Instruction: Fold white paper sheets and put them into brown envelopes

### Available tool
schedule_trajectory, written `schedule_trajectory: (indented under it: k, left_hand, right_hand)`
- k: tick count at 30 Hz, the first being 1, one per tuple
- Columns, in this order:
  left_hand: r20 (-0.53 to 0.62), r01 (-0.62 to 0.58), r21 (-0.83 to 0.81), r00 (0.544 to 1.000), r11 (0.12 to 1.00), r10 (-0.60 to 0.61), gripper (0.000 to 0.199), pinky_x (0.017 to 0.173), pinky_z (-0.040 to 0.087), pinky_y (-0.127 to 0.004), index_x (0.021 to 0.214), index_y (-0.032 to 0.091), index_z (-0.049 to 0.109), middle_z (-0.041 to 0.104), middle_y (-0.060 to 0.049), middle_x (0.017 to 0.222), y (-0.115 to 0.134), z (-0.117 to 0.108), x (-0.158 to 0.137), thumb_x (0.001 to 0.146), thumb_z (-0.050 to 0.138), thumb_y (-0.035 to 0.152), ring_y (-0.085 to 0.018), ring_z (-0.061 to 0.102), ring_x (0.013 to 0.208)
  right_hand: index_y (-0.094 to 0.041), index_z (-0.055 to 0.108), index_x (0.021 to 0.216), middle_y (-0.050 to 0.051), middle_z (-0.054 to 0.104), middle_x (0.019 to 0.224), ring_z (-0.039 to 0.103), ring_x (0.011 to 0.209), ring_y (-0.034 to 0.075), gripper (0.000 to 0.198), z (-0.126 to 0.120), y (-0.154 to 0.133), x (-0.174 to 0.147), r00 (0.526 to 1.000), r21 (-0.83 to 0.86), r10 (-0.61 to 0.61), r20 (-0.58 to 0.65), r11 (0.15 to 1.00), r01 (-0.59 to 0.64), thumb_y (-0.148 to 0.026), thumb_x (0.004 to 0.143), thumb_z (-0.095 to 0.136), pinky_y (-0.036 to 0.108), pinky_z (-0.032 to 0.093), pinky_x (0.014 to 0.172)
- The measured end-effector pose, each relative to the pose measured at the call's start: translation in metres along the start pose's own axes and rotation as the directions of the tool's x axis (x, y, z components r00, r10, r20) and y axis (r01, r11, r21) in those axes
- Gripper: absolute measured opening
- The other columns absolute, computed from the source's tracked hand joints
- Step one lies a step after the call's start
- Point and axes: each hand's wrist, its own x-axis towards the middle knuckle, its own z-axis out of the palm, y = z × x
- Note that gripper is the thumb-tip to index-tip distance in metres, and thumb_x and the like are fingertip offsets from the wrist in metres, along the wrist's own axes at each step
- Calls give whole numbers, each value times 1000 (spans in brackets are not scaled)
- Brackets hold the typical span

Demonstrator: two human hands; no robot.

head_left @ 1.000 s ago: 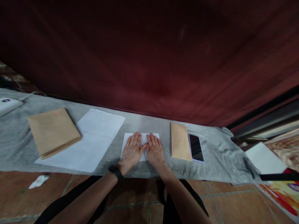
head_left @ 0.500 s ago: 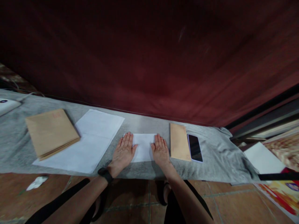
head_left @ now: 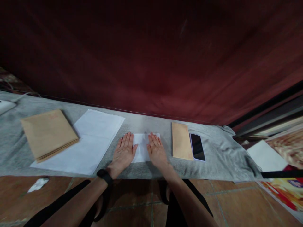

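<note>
A small white sheet of paper [head_left: 142,148], perhaps folded, lies on the grey cloth before me. My left hand [head_left: 123,151] rests flat at its left edge, fingers stretched out and thumb pointing inward. Flat on its right part is my right hand [head_left: 157,151], fingers straight and thumb toward the middle. Both hands cover parts of the paper and grip nothing. To the right lies a brown envelope [head_left: 181,142]. On the left, a stack of brown envelopes [head_left: 50,134] sits partly over larger white sheets [head_left: 94,135].
A phone [head_left: 198,147] lies just right of the single envelope. The grey cloth [head_left: 222,151] covers a narrow surface against a dark red curtain [head_left: 146,63]. A white device [head_left: 6,106] with a cable is at the far left. Crumpled tissue [head_left: 38,185] lies on the tiled floor.
My right hand has slid left, inward over the small paper, uncovering its right edge. My left hand stays flat at the left edge. The view has shifted slightly.
</note>
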Motion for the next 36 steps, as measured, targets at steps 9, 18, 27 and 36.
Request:
schedule_trajectory:
  k: [9,18,27,36]
  left_hand:
    - [-20,-20,-26,1000,999,20,64,125,20,-54,152,-1,39,37,-24,159,4,-5,1,102,26,37,-31,27,153]
    - [24,-202,-138,978,969,208,65,126,24,-49,153,3,38,39,-18,160,38,0,-3,104,27,43,-27,29,153]
    - [28,-176,-61,984,982,178,67,127,21,-46,154,5,39,36,-17,162,23,-2,-2,104,27,48,-26,28,154]
    - [-5,-116,-42,993,992,116,65,126,21,-48,154,3,37,34,-19,162,7,0,-7,103,27,43,-28,25,154]
  right_hand:
    - [-21,41,155,5,34,164,32,152,23,50,14,-12,0,991,-37,-12,131,999,17,-34,107,37,46,26,126]
    - [-19,32,159,7,26,166,30,152,25,54,14,-11,-4,989,-125,-50,141,990,68,-24,105,37,47,25,125]
    - [-19,41,155,8,36,163,36,150,24,50,17,-4,-5,999,-125,9,48,992,-2,-26,106,38,46,28,123]
    - [-19,40,156,11,38,161,38,149,25,50,16,8,-10,999,-157,39,-10,987,-40,-31,107,36,47,30,122]
